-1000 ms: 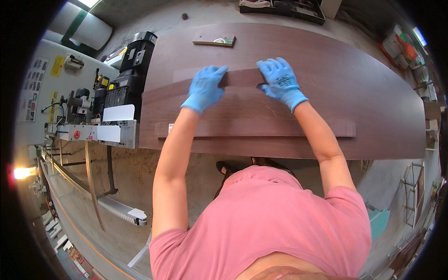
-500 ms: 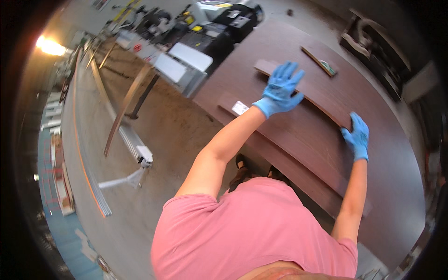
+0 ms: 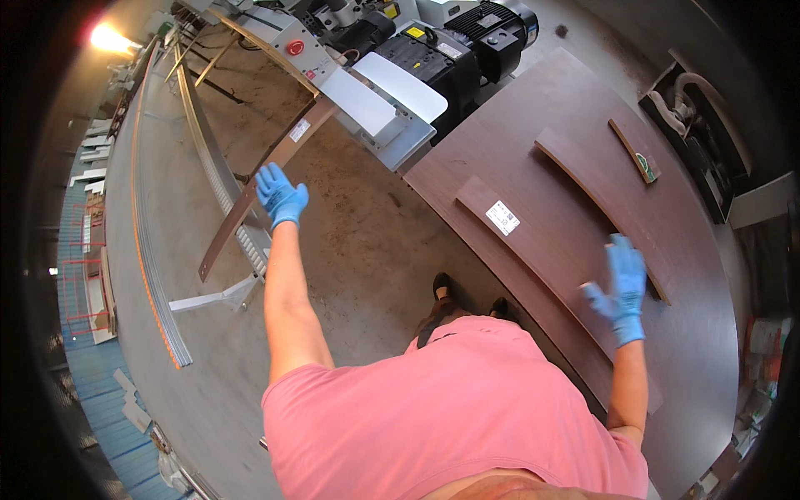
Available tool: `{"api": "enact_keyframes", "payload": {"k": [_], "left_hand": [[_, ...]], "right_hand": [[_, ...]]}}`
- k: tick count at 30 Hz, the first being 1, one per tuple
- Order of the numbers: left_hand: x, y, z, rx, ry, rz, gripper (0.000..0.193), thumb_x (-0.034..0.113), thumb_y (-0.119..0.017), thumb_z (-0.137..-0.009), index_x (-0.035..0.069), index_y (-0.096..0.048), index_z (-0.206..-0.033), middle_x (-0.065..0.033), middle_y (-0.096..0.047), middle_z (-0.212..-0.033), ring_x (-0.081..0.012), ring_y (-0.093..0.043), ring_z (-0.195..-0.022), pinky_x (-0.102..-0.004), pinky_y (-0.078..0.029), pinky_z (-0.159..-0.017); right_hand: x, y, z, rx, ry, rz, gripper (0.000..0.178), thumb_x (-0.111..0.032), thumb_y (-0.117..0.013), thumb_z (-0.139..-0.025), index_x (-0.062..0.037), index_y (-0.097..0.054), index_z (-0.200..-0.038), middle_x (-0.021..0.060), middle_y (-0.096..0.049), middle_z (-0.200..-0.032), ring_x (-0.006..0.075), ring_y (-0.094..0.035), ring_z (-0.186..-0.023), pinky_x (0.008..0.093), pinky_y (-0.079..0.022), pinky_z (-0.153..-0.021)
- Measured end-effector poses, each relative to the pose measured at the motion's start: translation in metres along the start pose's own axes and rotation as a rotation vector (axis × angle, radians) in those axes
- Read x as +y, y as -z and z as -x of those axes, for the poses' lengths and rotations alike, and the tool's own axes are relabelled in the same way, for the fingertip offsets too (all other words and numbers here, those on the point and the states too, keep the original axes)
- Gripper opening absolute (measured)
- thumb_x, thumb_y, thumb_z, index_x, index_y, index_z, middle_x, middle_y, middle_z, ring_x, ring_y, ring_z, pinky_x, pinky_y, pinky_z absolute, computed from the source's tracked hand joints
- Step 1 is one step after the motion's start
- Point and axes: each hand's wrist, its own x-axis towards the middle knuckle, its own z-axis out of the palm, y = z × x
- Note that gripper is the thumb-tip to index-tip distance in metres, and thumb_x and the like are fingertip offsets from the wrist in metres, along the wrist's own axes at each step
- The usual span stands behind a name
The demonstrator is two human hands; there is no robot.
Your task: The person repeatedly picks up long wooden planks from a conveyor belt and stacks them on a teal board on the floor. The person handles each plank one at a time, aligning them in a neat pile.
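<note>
My left hand (image 3: 282, 197), in a blue glove, reaches out to the left with its fingers spread, beside a narrow brown board (image 3: 227, 237) that slants down from the machine. Whether the fingertips touch this board I cannot tell. Over the brown tabletop (image 3: 700, 350), my right hand (image 3: 622, 287) is open and slightly blurred, with nothing in it. Next to it lies a long brown strip (image 3: 587, 187). Closer to my body, a labelled brown board (image 3: 537, 262) lies along the tabletop's near edge.
A machine with a black motor (image 3: 492, 29), a red button (image 3: 294, 47) and a pale metal plate (image 3: 398, 83) stands ahead. A short strip (image 3: 631, 148) lies farther back on the tabletop. A metal rail (image 3: 208, 158) with a white leg (image 3: 212, 300) is at left.
My left hand has left the long strip on the tabletop and swung left to the board at the machine. The right hand has come off the strip's end toward my body.
</note>
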Motion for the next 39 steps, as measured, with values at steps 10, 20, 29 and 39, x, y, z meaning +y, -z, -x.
{"api": "enact_keyframes", "payload": {"k": [10,20,29,39], "left_hand": [[-0.059,-0.032,-0.068,-0.188,-0.081,-0.114,0.112,0.038,-0.083,-0.079,0.009,-0.025,-0.171,-0.0199,-0.032,-0.173,-0.0429,-0.027,-0.161,-0.0565,-0.024,-0.132],[-0.050,-0.012,-0.084,-0.300,-0.235,-0.168,0.052,0.021,-0.086,-0.081,0.008,-0.062,-0.124,-0.0224,-0.069,-0.126,-0.0415,-0.070,-0.120,-0.0497,-0.057,-0.102],[-0.048,0.028,0.068,-0.270,-0.430,-0.047,0.057,0.017,-0.084,-0.074,0.008,-0.059,-0.125,-0.0214,-0.064,-0.119,-0.0438,-0.064,-0.116,-0.0523,-0.054,-0.101],[0.121,0.155,0.194,-0.121,-0.952,0.187,0.081,0.021,-0.088,-0.072,0.014,-0.058,-0.146,-0.0148,-0.062,-0.116,-0.0385,-0.059,-0.113,-0.0521,-0.048,-0.097]], "right_hand": [[-0.086,-0.058,0.009,-0.005,-0.084,-0.050,0.066,-0.050,-0.066,-0.100,-0.0004,-0.058,-0.142,0.0216,-0.059,-0.151,0.0419,-0.055,-0.141,0.0548,-0.038,-0.123],[-0.077,-0.042,0.016,0.000,-0.139,-0.067,0.063,-0.034,-0.076,-0.091,-0.0021,-0.059,-0.143,0.0190,-0.061,-0.151,0.0416,-0.054,-0.144,0.0529,-0.041,-0.122],[-0.075,-0.045,0.024,0.058,-0.188,-0.082,0.072,-0.035,-0.081,-0.086,-0.0014,-0.059,-0.145,0.0206,-0.055,-0.159,0.0408,-0.049,-0.150,0.0527,-0.037,-0.126],[-0.159,0.053,-0.014,0.264,0.091,-0.113,0.070,-0.047,-0.080,-0.088,-0.0083,-0.062,-0.142,0.0211,-0.052,-0.162,0.0404,-0.049,-0.151,0.0555,-0.037,-0.127]]}}
